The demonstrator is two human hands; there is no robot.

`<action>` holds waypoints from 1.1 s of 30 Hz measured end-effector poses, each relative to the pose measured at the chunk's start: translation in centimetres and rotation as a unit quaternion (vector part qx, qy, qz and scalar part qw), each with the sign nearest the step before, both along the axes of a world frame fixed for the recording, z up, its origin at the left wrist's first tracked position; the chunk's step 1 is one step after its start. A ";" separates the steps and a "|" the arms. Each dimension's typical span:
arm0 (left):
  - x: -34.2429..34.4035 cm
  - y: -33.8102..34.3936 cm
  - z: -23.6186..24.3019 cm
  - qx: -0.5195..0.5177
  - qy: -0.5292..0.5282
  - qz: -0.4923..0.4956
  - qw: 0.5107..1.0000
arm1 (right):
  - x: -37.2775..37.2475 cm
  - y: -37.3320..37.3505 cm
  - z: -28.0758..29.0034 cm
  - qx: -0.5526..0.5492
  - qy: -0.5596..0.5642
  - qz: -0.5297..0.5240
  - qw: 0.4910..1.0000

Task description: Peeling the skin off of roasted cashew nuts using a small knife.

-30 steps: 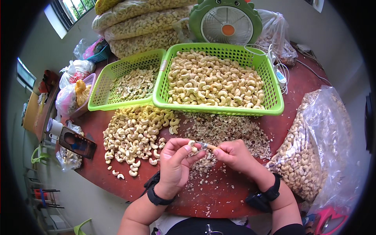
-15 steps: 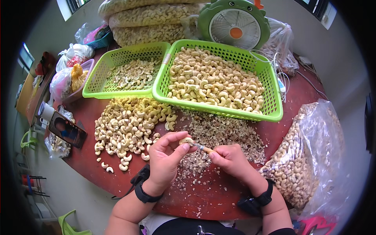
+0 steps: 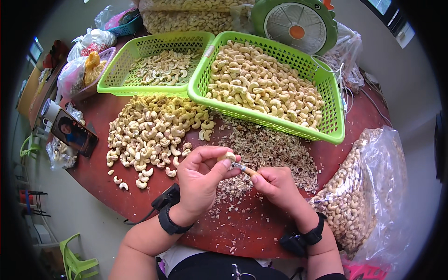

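Between the thumb and fingers of my left hand (image 3: 200,176) is a cashew nut (image 3: 228,157). My right hand (image 3: 278,186) grips a small peeling knife by its wooden handle (image 3: 250,171), and the metal blade (image 3: 239,165) touches or nearly touches the nut. Both hands meet above a heap of flaky skin scraps (image 3: 275,161) on the red table. Left of my hands spreads a pile of loose cashews (image 3: 151,133). A green basket full of pale cashews (image 3: 266,86) stands behind the scraps, and a second green basket (image 3: 116,86) beside it holds fewer, many looking broken.
A large clear bag of cashews (image 3: 347,205) leans at the right table edge. At the left stand a phone (image 3: 74,133) and a white cup (image 3: 50,109). A green fan (image 3: 296,30) and stacked cashew bags (image 3: 186,21) are at the back. White cables (image 3: 343,84) hang by the basket.
The view has shifted, so the baskets and fan sit higher in the picture. My hands still hold the cashew and knife together, with the nut turned slightly.
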State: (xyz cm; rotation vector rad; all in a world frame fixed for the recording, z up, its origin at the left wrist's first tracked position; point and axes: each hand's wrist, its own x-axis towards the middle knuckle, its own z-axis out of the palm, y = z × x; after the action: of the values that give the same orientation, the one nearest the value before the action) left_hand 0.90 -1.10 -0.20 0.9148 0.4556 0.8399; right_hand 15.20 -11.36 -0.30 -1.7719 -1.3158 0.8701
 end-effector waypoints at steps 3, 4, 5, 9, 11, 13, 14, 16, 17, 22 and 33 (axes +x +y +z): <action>-0.1 -0.1 -0.4 0.032 -0.014 0.009 0.999 | 0.0 0.1 -0.1 0.003 0.003 0.000 1.000; 0.0 -0.2 -0.6 0.044 -0.016 0.011 0.999 | 0.0 0.1 0.0 0.004 0.004 -0.001 1.000; 0.0 -0.2 -0.7 0.057 -0.018 0.013 0.998 | 0.1 0.1 -0.1 0.004 -0.001 -0.002 1.000; 0.1 -0.1 -0.7 0.026 0.013 -0.008 1.000 | 0.1 0.0 -0.4 0.004 -0.011 -0.011 1.000; 0.1 -0.1 -1.2 0.007 0.014 -0.028 0.999 | 0.1 0.0 -0.5 0.005 -0.012 -0.013 1.000; 0.3 0.1 -0.4 -0.037 0.022 -0.007 0.999 | 0.2 0.1 -0.5 0.007 -0.014 -0.013 1.000; 0.3 0.2 0.0 -0.059 0.026 0.003 0.998 | 0.2 0.1 -0.5 0.004 -0.011 -0.013 1.000; 0.3 0.2 -0.2 -0.055 0.023 0.006 0.998 | 0.0 0.1 -0.5 0.000 -0.005 -0.013 1.000; 0.3 0.2 -0.2 -0.052 0.022 0.008 0.998 | 0.0 0.2 -0.5 -0.002 -0.006 -0.011 1.000; 0.2 0.2 -0.3 0.026 0.011 0.003 1.000 | -0.1 0.1 -0.2 -0.002 -0.010 -0.009 1.000; 0.2 0.2 -0.3 0.028 0.068 -0.002 0.997 | 0.0 0.0 -0.4 -0.020 -0.017 -0.005 1.000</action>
State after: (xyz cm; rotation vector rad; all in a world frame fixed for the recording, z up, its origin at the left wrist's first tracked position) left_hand 1.11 -0.89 -0.46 1.0281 0.5507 0.7928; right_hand 15.18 -11.33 -0.71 -1.8291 -1.3194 0.8694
